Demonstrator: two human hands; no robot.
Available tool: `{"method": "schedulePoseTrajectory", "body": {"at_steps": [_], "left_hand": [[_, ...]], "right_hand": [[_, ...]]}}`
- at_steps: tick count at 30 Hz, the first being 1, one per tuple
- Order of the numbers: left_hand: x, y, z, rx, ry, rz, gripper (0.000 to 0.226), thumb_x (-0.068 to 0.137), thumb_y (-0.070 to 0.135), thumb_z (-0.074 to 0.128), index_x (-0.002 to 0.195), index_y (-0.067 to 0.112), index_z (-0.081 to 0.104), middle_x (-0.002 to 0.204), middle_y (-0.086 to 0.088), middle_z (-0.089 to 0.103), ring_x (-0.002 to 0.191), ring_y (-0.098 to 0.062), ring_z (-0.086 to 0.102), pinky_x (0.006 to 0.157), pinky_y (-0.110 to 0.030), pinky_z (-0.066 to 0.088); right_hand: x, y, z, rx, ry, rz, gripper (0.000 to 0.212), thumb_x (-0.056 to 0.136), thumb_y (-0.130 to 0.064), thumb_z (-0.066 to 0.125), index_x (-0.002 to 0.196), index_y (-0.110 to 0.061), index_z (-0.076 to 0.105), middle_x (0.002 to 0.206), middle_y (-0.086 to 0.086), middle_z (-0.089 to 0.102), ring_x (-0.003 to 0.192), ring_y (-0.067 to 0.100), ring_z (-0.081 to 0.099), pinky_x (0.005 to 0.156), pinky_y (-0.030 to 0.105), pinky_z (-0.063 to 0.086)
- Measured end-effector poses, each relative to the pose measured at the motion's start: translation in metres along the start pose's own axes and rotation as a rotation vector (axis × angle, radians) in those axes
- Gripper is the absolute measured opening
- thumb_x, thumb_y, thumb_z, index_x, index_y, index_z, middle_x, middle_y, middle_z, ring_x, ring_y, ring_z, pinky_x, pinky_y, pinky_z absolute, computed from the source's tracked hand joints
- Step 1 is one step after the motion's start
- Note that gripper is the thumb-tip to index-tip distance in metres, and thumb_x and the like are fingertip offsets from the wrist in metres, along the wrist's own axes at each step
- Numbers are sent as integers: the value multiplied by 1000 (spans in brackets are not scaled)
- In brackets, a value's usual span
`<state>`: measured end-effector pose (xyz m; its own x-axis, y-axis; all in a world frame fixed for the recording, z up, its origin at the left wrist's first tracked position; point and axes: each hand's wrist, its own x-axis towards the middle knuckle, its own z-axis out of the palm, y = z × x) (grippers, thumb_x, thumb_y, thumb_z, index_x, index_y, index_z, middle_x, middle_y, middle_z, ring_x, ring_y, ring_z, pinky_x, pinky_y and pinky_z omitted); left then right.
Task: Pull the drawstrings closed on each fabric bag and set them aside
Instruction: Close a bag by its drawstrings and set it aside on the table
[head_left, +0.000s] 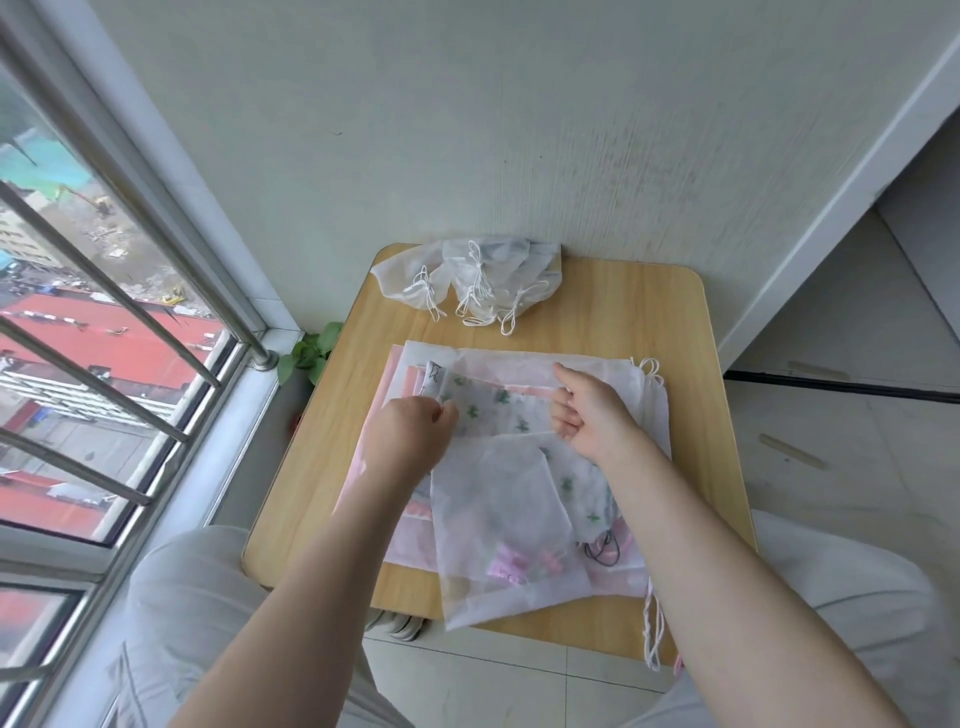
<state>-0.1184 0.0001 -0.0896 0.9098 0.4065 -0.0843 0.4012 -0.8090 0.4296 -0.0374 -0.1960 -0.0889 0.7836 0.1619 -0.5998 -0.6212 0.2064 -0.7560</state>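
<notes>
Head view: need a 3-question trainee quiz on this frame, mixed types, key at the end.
1. True or false: the pile of cinched sheer bags lies at the far edge of the wooden table, next to the wall.
2. Multiple choice: what does the left hand pinch? A) a loose white cord B) the edge of the green-print cloth C) the table edge
3. Fill in: white drawstrings dangle off the table's ____ edge, by the right forearm.

Key: 1 true. 2 B. 3 near. The right hand rests on the flat stack, fingers loosely curled; what it holds, if anything, is unclear.
</notes>
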Motion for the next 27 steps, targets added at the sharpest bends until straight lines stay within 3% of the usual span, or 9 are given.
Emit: {"method": "schedulePoseTrajectory", "body": {"at_steps": [4,8,10,13,15,18,22,25,27], "left_hand": [[2,-8,0,202,-2,20,44,92,27,42,51,15,38,50,2,33,45,-17,31,45,-21,20],[-1,-2,4,335,-65,86,43,93,33,41,53,17,38,53,2,36,48,-16,32,46,-25,22],[-3,2,7,344,-88,96,45,91,38,45,52,17,36,52,2,33,50,-16,31,46,-24,21],[-4,5,8,267,-72,58,44,81,39,55,50,17,34,50,2,29,49,-15,28,45,-22,18],[-5,6,9,228,-67,49,43,79,36,59,50,16,34,51,2,30,50,-15,29,45,-22,18],[-6,5,12,275,-76,60,38,82,27,57,51,17,37,56,4,37,55,-17,38,45,-21,21],[-8,0,13,244,-73,90,38,81,20,55,50,18,34,55,5,33,53,-16,33,45,-22,21],[0,-8,12,140,-86,48,37,83,31,52,52,18,38,52,3,35,49,-15,32,45,-23,20],[4,-4,5,-29,-146,-37,43,90,41,50,56,14,54,53,2,45,49,-15,41,46,-22,26]], "right_hand": [[1,5,-6,-830,243,-445,41,87,-17,54,62,-21,22,57,-2,23,52,16,23,51,29,16],[-1,16,-5,-1395,149,-581,35,90,-21,51,61,-20,31,66,1,48,65,25,44,55,30,28],[-3,19,0,-1542,106,-609,23,90,-26,50,69,-21,43,77,1,57,76,27,55,59,29,34],[-6,23,6,-1585,71,-581,17,88,-38,52,78,-23,50,79,-4,61,77,22,58,60,28,37],[-7,25,8,-1592,63,-529,25,84,-39,53,67,-20,52,66,-2,55,65,21,54,57,27,37],[-8,27,7,-1689,96,-529,27,84,-26,50,59,-16,47,62,0,46,60,23,47,49,22,25],[-10,24,7,-1695,115,-544,31,83,-16,51,56,-15,37,59,-1,38,60,24,43,46,24,19],[-9,19,11,-1602,97,-554,29,81,-14,52,56,-15,38,58,0,41,59,23,42,46,25,23],[-8,16,15,-1455,75,-534,26,84,-19,52,60,-15,43,62,3,46,59,21,42,51,28,27]]}}
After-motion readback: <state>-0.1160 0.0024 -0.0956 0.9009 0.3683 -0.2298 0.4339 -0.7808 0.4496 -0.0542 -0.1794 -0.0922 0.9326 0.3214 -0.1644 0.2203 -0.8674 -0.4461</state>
